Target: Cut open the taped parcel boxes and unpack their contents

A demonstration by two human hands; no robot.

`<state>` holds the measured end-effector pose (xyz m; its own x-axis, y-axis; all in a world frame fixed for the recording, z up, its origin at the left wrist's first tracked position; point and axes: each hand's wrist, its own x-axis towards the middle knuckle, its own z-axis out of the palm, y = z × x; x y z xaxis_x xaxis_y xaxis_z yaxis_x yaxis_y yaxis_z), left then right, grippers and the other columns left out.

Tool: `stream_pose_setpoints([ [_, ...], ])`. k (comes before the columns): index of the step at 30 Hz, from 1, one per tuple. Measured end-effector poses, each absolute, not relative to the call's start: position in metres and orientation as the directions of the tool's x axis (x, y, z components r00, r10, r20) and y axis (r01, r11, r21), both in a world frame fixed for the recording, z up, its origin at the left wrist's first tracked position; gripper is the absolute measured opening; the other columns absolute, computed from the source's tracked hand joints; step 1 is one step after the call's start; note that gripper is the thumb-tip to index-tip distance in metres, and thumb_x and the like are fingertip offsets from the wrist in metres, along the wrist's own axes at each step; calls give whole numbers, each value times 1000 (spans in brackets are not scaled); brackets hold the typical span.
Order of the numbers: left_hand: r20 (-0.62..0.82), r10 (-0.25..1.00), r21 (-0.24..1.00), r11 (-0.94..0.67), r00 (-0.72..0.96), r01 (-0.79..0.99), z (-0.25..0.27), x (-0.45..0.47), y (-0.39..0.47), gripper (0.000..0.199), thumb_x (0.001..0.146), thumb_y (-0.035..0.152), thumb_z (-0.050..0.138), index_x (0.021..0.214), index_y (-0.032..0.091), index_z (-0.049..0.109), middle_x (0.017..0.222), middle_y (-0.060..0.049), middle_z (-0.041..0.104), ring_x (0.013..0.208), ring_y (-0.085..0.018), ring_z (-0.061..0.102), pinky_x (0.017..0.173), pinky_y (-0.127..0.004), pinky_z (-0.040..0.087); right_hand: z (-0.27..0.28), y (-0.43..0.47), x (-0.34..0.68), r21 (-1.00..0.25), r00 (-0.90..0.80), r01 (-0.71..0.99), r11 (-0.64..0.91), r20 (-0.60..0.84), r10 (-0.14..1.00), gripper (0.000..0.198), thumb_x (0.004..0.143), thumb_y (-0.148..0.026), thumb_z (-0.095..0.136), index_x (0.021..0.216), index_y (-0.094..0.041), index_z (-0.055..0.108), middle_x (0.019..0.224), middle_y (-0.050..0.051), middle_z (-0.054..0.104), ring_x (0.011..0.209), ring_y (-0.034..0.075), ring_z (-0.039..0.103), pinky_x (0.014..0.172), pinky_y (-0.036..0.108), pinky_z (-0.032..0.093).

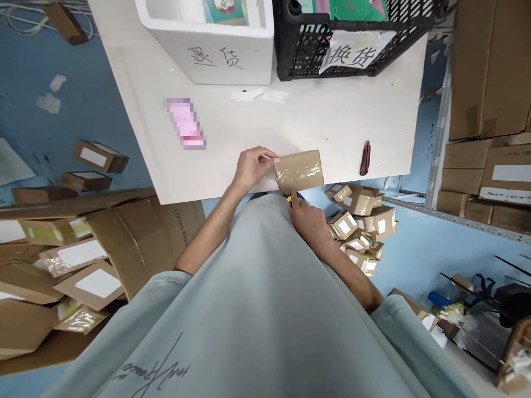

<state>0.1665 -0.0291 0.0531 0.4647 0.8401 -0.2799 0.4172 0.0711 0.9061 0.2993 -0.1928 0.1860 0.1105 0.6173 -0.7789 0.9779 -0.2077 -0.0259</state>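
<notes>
A small brown cardboard box [299, 170] wrapped in shiny clear tape is at the front edge of the white table, close to my body. My left hand [252, 167] pinches its upper left corner between thumb and fingers. Below the box, my right hand [307, 218] is closed around a yellow-and-black box cutter [289, 198], of which only a short part shows. Its tip meets the lower left edge of the box; the blade cannot be made out. The right index finger reaches up to the box's lower edge.
On the table [224, 127] lie a red-and-black utility knife [365, 158], a pixelated pink item [185, 122] and white scraps [248, 95]. Behind stand a white foam bin [232, 55] and a black crate [305, 52]. Taped parcels [359, 218] pile up right; a large carton [128, 243] is left.
</notes>
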Motion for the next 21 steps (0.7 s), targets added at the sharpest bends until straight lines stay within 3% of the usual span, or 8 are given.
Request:
stream_pose_setpoints([
  [5, -267, 850, 902, 54, 455, 429, 53, 175, -28, 14, 98, 36, 80, 101, 24, 87, 110, -6, 87, 96, -23, 78, 96, -40, 63, 191, -206, 320, -100, 111, 960, -261, -721, 684, 56, 124, -39, 39, 177, -21, 46, 131, 19, 82, 105, 31, 84, 84, 35, 62],
  [9, -278, 851, 888, 51, 446, 457, 57, 172, -31, 17, 99, 39, 79, 105, 24, 86, 113, -7, 85, 99, -23, 78, 97, -40, 64, 172, -211, 355, -197, 303, 863, -465, -534, 790, 52, 123, -42, 43, 167, -19, 57, 131, 18, 83, 105, 32, 82, 83, 34, 58],
  [13, -236, 875, 866, -9, 424, 500, 66, 169, -43, 24, 105, 44, 72, 113, 23, 83, 123, -9, 83, 112, -26, 78, 105, -45, 65, 137, -211, 385, -312, 474, 734, -603, -402, 784, 49, 122, -45, 43, 156, -16, 63, 128, 20, 84, 105, 33, 82, 85, 36, 58],
  [17, -57, 858, 799, -268, 511, 538, 78, 186, -56, 31, 111, 50, 66, 128, 29, 81, 145, -9, 77, 151, -34, 64, 131, -60, 50, 115, -210, 400, -418, 477, 629, -655, -458, 750, 50, 122, -54, 41, 155, -22, 60, 109, 12, 87, 90, 31, 83, 85, 37, 60],
  [21, -35, 680, 751, -465, 733, 468, 79, 219, -64, 40, 113, 59, 62, 139, 33, 78, 165, -7, 67, 170, -38, 45, 142, -69, 30, 110, -203, 410, -520, 425, 568, -638, -479, 768, 52, 122, -59, 36, 154, -24, 58, 109, 10, 88, 86, 29, 84, 85, 36, 61],
])
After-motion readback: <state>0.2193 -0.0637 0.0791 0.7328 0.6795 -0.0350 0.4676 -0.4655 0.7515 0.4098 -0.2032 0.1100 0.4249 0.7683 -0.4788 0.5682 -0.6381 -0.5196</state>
